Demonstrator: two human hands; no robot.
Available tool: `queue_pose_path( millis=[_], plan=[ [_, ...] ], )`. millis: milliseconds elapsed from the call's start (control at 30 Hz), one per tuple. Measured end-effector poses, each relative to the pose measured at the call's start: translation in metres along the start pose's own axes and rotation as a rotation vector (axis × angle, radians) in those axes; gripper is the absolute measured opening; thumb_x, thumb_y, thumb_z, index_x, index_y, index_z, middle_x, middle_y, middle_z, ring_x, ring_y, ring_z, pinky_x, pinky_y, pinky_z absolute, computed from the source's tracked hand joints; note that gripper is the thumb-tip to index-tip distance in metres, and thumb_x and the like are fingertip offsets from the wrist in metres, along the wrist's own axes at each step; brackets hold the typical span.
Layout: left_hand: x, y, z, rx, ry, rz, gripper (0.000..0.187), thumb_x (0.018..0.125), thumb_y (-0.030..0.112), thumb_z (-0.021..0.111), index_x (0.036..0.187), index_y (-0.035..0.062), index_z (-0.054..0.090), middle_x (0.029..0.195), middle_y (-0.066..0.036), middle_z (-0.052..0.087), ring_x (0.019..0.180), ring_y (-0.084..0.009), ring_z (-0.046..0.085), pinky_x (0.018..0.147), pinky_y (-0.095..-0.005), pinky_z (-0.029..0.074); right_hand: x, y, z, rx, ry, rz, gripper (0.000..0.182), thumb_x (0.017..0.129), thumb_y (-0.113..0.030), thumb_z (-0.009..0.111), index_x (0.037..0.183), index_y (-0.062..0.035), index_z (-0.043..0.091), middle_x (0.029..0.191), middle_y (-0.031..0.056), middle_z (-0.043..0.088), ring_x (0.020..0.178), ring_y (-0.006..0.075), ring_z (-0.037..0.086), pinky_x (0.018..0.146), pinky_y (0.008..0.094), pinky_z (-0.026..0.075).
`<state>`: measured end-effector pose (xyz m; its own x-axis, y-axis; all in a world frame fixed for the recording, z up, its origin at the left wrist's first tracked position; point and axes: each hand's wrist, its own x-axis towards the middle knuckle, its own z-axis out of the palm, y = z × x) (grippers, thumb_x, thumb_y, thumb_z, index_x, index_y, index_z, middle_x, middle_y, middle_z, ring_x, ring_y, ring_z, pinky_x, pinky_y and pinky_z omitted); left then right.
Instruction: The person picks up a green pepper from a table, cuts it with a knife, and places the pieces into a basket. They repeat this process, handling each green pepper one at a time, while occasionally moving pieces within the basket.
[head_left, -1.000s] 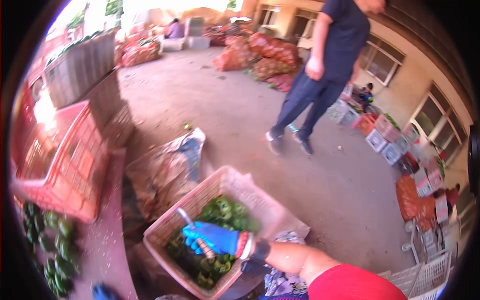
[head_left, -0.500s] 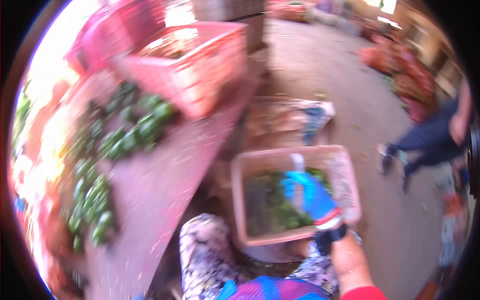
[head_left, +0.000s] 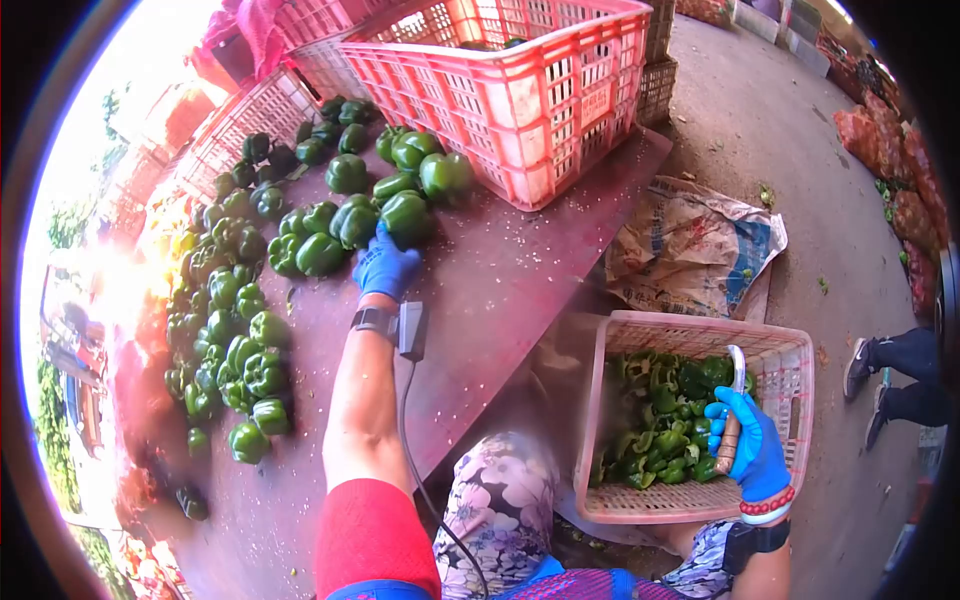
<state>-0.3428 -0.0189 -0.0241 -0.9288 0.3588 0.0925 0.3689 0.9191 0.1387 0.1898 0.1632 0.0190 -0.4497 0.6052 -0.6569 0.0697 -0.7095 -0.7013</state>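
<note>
The left hand (head_left: pixel 386 268), blue-gloved, has its fingertips at the near side of a pepper (head_left: pixel 405 217), in the group before the crate (head_left: pixel 545 110); the fingers are partly hidden, so I cannot tell how far open they are or whether they grip. The crate stands by the bench's (head_left: pixel 480 310) far right corner. More peppers (head_left: pixel 240 370) lie along the left edge. Beside the right edge, a basket (head_left: pixel 696 318) holds cut peppers (head_left: pixel 660 430); over it the right hand (head_left: pixel 752 448) is closed round a knife's handle (head_left: pixel 730 440), curved blade (head_left: pixel 739 370) up.
</note>
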Motion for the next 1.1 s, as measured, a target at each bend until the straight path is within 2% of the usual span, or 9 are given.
queue_pose_path(
  millis=[233,333,467,567,667,767,900,1000,1100],
  plan=[
    [-0.032,-0.061,0.024,-0.576,0.036,0.234,0.035,0.089,0.015,0.06,0.122,0.0063,0.059,0.128,-0.019,0.062,0.104,-0.0389,0.063,0.076,-0.0397,0.053,0.008,0.002,0.016,-0.02,-0.079,0.025,0.031,0.099,-0.028,0.063,0.122,-0.0079,0.061,0.092,0.0065,0.066,0.072,0.0135,0.062,0.061,0.0299,0.055],
    [-0.093,-0.065,-0.016,-1.667,-0.435,-0.226,0.03,0.095,0.015,0.058,0.124,0.0074,0.059,0.126,-0.016,0.064,0.098,-0.0307,0.067,0.065,-0.031,0.053,0.014,0.01,0.015,-0.059,-0.099,0.026,0.031,0.099,-0.028,0.063,0.121,-0.0077,0.061,0.092,0.0062,0.066,0.072,0.0136,0.062,0.062,0.03,0.055],
    [-0.135,-0.042,-0.037,-2.072,-0.844,-0.203,0.039,0.099,0.019,0.058,0.136,0.0072,0.055,0.129,-0.019,0.062,0.101,-0.0278,0.068,0.074,-0.0334,0.059,0.011,0.014,0.014,-0.048,-0.081,0.017,0.028,0.097,-0.028,0.065,0.118,-0.0088,0.062,0.091,0.0062,0.067,0.07,0.0138,0.062,0.062,0.0297,0.055],
    [-0.163,0.023,-0.069,-2.075,-1.158,-0.251,0.039,0.101,0.023,0.055,0.136,0.0057,0.054,0.13,-0.019,0.061,0.105,-0.0289,0.066,0.083,-0.0382,0.058,0.009,0.01,0.005,0.001,-0.032,-0.013,0.028,0.096,-0.026,0.067,0.118,-0.0095,0.063,0.091,0.0059,0.068,0.068,0.0136,0.062,0.06,0.0288,0.055],
    [-0.183,0.077,-0.057,-1.291,-0.818,0.923,0.045,0.103,0.033,0.051,0.137,0.004,0.053,0.132,-0.018,0.059,0.114,-0.0309,0.062,0.099,-0.0427,0.051,0.011,0.002,0.002,0.065,-0.021,-0.077,0.027,0.095,-0.026,0.068,0.116,-0.0096,0.064,0.091,0.0054,0.067,0.068,0.0132,0.062,0.058,0.0272,0.055],
    [-0.187,0.108,-0.045,-1.454,-1.073,0.397,0.045,0.098,0.033,0.06,0.132,0.0026,0.056,0.123,-0.017,0.063,0.111,-0.0276,0.063,0.096,-0.0401,0.05,0.018,-0.005,-0.015,0.044,0.066,-0.094,0.027,0.095,-0.029,0.067,0.116,-0.0112,0.064,0.091,0.0033,0.067,0.066,0.0125,0.059,0.056,0.0276,0.052],
    [-0.06,0.09,-0.062,-0.526,0.213,0.738,0.041,0.09,0.03,0.068,0.12,0.0022,0.061,0.11,-0.021,0.065,0.104,-0.0332,0.063,0.088,-0.0423,0.051,0.005,-0.015,-0.013,0.023,0.102,-0.193,0.029,0.098,-0.03,0.064,0.12,-0.0115,0.063,0.089,0.0017,0.065,0.066,0.0116,0.058,0.056,0.0274,0.051],
    [0.031,0.035,-0.033,-0.122,0.422,0.428,0.063,0.077,0.04,0.073,0.127,0.005,0.056,0.118,-0.024,0.062,0.108,-0.0418,0.061,0.093,-0.049,0.05,0.004,-0.012,-0.012,0.0,0.114,-0.193,0.031,0.098,-0.03,0.063,0.122,-0.0108,0.062,0.091,0.0024,0.064,0.066,0.0113,0.058,0.056,0.0275,0.051],
    [0.047,0.015,-0.018,-0.204,0.088,0.277,0.072,0.07,0.041,0.078,0.13,0.0079,0.055,0.124,-0.027,0.058,0.116,-0.0443,0.056,0.099,-0.049,0.047,0.004,-0.01,-0.002,-0.058,0.112,-0.164,0.032,0.099,-0.031,0.063,0.123,-0.01,0.062,0.092,0.0035,0.064,0.066,0.0112,0.058,0.056,0.0277,0.052]
  ],
)
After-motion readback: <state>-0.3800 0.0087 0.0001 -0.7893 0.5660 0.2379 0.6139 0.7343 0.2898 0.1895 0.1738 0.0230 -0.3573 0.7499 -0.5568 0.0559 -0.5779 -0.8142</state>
